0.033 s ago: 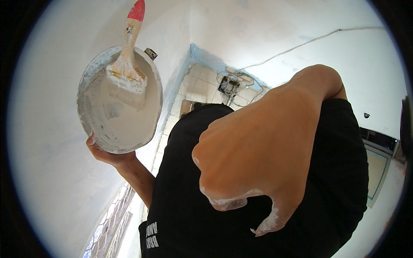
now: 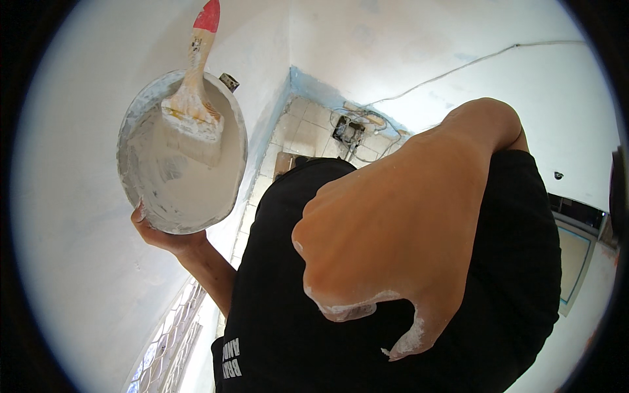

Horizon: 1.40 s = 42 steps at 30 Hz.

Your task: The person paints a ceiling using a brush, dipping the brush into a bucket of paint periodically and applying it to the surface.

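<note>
My left hand (image 2: 169, 238) grips the lower rim of a round pail (image 2: 133, 109), its thumb at the edge. White paint (image 2: 190, 190) fills the pail's bottom and coats its inner wall. A flat wide paintbrush (image 2: 192, 88) rests in it, bristles down in the paint. Its wooden handle has a red tip and sticks out past the far rim. Close to the camera, my right hand (image 2: 386, 229) is in front of my black shirt (image 2: 288, 262). Its fingers curl under and the thumb stands apart, with nothing visible between them. White paint smears both.
Pale walls (image 2: 406, 39) meet at a corner behind the pail. On the tiled floor (image 2: 304, 131) lie a dark box (image 2: 347, 131) and tangled cables. A thin cable (image 2: 452, 69) runs along the right wall. A window grille (image 2: 173, 334) is at the lower left.
</note>
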### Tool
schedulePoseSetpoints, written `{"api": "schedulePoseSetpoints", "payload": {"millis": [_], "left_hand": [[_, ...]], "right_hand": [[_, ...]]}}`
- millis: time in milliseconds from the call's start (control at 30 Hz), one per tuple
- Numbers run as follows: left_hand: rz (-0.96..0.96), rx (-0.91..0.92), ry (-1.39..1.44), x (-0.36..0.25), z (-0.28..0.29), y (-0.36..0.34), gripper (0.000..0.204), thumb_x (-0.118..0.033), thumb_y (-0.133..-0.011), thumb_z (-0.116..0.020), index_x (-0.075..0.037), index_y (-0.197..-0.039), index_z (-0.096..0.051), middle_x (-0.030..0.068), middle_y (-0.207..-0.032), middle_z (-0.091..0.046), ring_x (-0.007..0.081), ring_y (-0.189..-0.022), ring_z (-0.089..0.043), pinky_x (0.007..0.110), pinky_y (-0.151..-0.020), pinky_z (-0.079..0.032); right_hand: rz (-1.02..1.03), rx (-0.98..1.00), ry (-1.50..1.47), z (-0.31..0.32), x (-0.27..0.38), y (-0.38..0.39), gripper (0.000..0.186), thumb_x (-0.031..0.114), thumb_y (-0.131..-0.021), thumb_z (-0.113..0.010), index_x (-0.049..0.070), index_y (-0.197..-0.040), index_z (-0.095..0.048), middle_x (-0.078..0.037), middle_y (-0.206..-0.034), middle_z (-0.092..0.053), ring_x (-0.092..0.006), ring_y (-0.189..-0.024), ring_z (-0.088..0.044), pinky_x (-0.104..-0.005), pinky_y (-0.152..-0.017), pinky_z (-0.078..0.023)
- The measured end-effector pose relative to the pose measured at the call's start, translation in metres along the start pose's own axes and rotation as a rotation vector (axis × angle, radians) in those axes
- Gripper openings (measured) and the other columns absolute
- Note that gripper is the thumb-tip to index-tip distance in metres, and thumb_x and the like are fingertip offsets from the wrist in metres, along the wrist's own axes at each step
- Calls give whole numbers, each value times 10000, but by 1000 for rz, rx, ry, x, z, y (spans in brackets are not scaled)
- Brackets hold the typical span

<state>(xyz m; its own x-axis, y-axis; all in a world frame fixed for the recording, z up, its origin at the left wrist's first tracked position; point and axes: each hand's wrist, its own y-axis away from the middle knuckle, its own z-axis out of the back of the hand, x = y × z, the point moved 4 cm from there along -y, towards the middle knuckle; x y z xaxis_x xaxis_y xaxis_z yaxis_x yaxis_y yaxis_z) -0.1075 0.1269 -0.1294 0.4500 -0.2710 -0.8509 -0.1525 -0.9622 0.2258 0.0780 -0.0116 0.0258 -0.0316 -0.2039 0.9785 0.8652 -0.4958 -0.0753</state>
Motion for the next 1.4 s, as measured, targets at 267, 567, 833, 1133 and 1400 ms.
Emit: {"api": "schedulePoseSetpoints", "payload": {"millis": [267,567,833,1133,1400], "left_hand": [[-1,45,-14,-1,-4,2,568,-388,-760,-398,9,-1163,-447,156,-1082,-538,256,-965,-567,371,-752,-506],[-4,36,-17,-1,1,1,582,-390,-758,-406,14,-1177,-433,164,-1094,-528,259,-971,-563,368,-760,-505],[-21,66,27,1,-1,5,580,-385,-761,-402,17,-1178,-429,165,-1097,-524,259,-974,-562,368,-763,-502],[-6,15,42,1,-4,7,570,-384,-759,-402,24,-1154,-454,160,-1094,-529,257,-968,-558,369,-771,-494],[-88,52,64,4,13,0,430,-294,-818,-390,20,-1093,-490,159,-1044,-552,237,-953,-560,349,-763,-493]], "right_hand": [[-52,-17,-24,-2,0,0,331,336,-705,-632,21,-617,-580,-50,-527,-563,-165,-463,-560,-237,-458,-428],[-148,-17,-59,-3,-3,5,340,345,-707,-623,13,-640,-595,-59,-529,-565,-152,-453,-552,-231,-447,-425],[-116,-463,-79,21,-23,28,382,356,-705,-590,-18,-762,-637,-78,-573,-585,-128,-463,-542,-214,-421,-401],[179,-937,-246,58,-57,88,251,301,-713,-614,53,-675,-626,-90,-673,-638,-114,-447,-532,-182,-416,-380],[58,-1198,-160,79,-133,175,182,221,-793,-582,79,-902,-612,-93,-855,-627,-119,-632,-558,-224,-555,-408]]}}
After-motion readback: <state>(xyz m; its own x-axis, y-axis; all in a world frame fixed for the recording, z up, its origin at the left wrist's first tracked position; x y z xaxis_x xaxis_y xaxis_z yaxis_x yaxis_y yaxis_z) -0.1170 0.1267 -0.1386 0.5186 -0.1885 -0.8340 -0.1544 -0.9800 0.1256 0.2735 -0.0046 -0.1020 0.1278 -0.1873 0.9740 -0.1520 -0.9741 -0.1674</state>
